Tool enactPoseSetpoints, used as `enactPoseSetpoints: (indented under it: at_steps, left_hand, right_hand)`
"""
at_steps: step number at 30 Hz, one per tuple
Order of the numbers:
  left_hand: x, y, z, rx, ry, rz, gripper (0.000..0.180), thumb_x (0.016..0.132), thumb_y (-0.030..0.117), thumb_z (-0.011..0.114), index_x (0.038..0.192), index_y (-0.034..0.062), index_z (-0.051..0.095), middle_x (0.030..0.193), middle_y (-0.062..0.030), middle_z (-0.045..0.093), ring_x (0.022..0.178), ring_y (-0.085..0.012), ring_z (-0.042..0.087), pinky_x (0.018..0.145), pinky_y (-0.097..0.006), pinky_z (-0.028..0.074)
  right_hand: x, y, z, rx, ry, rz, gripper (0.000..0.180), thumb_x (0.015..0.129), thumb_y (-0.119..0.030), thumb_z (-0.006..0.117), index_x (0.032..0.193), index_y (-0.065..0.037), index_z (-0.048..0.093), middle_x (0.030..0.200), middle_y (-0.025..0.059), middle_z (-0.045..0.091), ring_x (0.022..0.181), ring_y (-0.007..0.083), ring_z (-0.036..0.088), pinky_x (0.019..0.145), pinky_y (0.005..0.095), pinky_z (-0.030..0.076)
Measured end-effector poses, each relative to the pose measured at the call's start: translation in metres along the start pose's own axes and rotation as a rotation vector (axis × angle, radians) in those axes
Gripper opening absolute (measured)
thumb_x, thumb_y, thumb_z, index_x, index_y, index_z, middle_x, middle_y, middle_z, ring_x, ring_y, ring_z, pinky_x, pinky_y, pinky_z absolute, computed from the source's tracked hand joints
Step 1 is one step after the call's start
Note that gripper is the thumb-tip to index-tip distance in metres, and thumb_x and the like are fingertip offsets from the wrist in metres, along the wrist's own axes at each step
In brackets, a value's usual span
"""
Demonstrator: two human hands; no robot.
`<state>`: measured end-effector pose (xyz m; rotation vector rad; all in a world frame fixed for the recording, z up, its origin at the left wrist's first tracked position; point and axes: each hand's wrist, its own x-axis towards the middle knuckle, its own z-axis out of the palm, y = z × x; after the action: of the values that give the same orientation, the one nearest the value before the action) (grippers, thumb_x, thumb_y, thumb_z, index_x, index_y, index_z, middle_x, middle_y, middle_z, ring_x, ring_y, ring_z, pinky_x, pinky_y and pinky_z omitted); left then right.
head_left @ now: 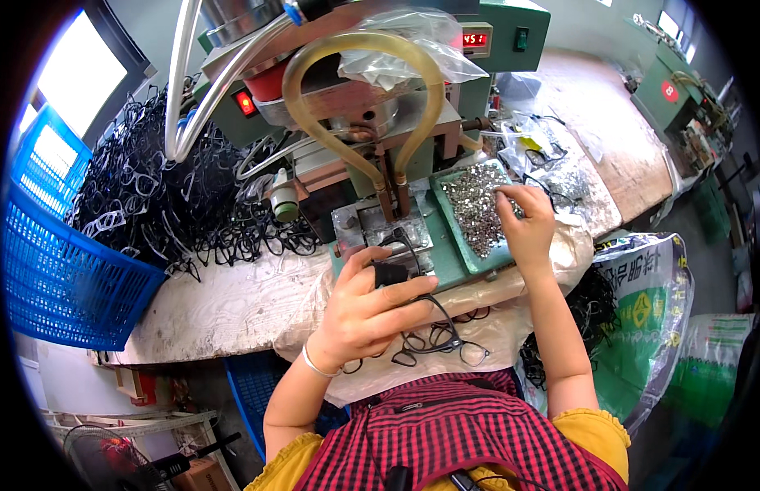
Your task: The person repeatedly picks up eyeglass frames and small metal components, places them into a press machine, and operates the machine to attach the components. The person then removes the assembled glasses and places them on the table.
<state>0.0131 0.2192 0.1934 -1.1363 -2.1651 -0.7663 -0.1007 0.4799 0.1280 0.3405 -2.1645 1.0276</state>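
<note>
Nearby, blue basket [60, 278], heaped black frames [151, 196], machine [372, 106].

Bright window [77, 78] at upper left, daylight washing in; second window [673, 23] far upper right; grey wall [151, 24] between them, behind the green machine [494, 37]; worn pale workbench [224, 307] across the middle, its top stained and scuffed; long wooden bench [617, 139] running away to the right, another green machine [670, 94] at its far end; blue plastic crate [60, 278] at the left edge; grey concrete floor [707, 254] on the right; printed green sacks [650, 319] standing there.
</note>
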Motion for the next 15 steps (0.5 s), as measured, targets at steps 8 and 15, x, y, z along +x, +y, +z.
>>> enactPoseSetpoints:
  at_steps: [8, 15]
  left_hand:
    - [-0.002, -0.014, -0.004, -0.164, -0.049, -0.040, 0.016, 0.078, 0.009, 0.073, 0.094, 0.0108, 0.070, 0.107, -0.0062, 0.075, 0.084, -0.0256, 0.066, 0.096, -0.050, 0.048]
    - [0.025, 0.056, -0.063, -0.938, 0.129, -0.257, 0.018, 0.084, -0.001, 0.060, 0.098, 0.0057, 0.069, 0.108, -0.0125, 0.069, 0.091, -0.0256, 0.066, 0.070, -0.038, 0.049]
  right_hand:
    - [-0.015, 0.010, 0.010, 0.084, -0.064, 0.144, 0.010, 0.082, -0.010, 0.071, 0.089, -0.004, 0.074, 0.084, 0.0097, 0.071, 0.079, 0.0254, 0.066, 0.077, 0.0360, 0.050]
    - [-0.031, 0.014, 0.003, 0.357, -0.079, 0.413, 0.012, 0.086, -0.007, 0.074, 0.096, 0.000, 0.074, 0.083, 0.0029, 0.072, 0.076, 0.0083, 0.063, 0.074, 0.0233, 0.050]
